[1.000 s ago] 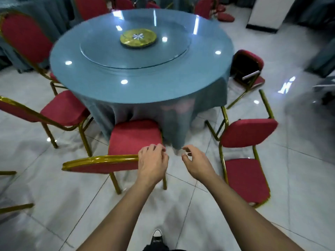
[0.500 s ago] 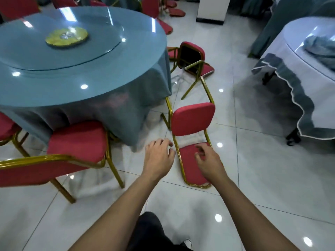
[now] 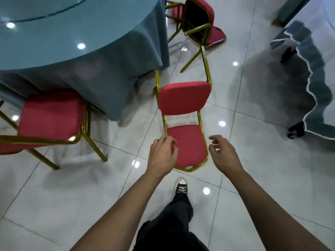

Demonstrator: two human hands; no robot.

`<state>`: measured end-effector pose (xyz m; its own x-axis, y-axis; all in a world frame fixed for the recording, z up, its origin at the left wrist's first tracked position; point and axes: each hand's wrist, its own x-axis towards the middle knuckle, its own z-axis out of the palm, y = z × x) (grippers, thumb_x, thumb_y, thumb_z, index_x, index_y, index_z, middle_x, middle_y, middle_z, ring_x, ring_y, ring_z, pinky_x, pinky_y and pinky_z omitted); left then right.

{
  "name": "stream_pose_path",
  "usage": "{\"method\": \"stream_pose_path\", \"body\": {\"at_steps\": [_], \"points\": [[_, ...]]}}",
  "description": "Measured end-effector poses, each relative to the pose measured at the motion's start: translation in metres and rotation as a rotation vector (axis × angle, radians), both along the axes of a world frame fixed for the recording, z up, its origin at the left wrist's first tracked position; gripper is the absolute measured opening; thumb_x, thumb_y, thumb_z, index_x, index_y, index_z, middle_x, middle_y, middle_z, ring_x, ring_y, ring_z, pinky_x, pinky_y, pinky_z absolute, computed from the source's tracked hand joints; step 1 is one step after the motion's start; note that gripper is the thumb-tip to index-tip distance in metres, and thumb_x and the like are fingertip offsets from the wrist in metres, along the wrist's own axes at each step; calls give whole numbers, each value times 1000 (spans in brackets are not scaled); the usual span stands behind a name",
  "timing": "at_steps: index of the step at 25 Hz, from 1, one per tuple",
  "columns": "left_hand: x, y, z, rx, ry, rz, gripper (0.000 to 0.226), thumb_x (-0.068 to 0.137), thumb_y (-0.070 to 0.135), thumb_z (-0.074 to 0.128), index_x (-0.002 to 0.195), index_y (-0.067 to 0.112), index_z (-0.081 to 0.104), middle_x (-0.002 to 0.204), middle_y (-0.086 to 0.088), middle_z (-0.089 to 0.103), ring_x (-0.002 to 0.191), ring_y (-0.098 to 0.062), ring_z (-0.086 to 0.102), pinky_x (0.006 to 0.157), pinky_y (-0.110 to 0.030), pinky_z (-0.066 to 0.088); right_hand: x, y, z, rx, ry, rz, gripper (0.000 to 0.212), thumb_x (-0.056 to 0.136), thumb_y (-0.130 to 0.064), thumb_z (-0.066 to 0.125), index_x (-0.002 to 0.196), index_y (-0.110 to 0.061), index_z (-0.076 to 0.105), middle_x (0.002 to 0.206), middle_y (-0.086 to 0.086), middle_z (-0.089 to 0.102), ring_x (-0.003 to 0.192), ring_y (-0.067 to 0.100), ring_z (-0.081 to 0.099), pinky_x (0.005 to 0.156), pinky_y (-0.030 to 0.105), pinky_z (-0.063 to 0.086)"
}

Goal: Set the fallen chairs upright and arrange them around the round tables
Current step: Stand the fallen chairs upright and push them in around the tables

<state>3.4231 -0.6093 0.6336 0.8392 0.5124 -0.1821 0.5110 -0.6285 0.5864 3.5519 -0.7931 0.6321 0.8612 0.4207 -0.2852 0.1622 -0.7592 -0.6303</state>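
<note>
A fallen red chair [image 3: 184, 98] with a gold frame lies on its back on the tiles, backrest flat on the floor nearest me, legs pointing away. My left hand [image 3: 162, 154] hovers over the left edge of its backrest, fingers loosely curled, holding nothing. My right hand [image 3: 222, 151] hangs just right of the backrest, fingers relaxed and spread. A second fallen chair [image 3: 197, 20] lies beyond it. The round table [image 3: 76, 42] under a teal cloth and glass top fills the upper left. An upright red chair [image 3: 50, 116] stands at its near edge.
A second table [image 3: 319, 82] with a teal and white cloth reaches in from the right edge. My foot in a black sneaker [image 3: 181, 186] stands on the tiles just short of the fallen chair. Glossy white floor spreads between the two tables.
I have let go of the upright chair's backrest and turned right. The view now looks down on the fallen chair, and both hands have come down on either side of its backrest.
</note>
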Motion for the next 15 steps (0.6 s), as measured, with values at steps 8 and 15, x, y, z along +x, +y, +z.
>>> {"method": "stream_pose_path", "body": {"at_steps": [8,15], "points": [[77,-42,-104,-147,111,180,23,97,21,51,118,18,60,117,-1,63,109,-23,52,97,-37,41,94,-43,-113,-69,107,45,27,97,-19,55,122,-29,58,112,-4,61,93,8,60,73,21,42],[96,-68,-346,-231,214,262,28,103,31,42,127,23,54,120,2,61,110,-17,55,97,-37,46,142,-60,-370,-111,214,28,38,95,-20,55,129,-37,51,113,-7,59,93,-6,57,71,19,41]]}}
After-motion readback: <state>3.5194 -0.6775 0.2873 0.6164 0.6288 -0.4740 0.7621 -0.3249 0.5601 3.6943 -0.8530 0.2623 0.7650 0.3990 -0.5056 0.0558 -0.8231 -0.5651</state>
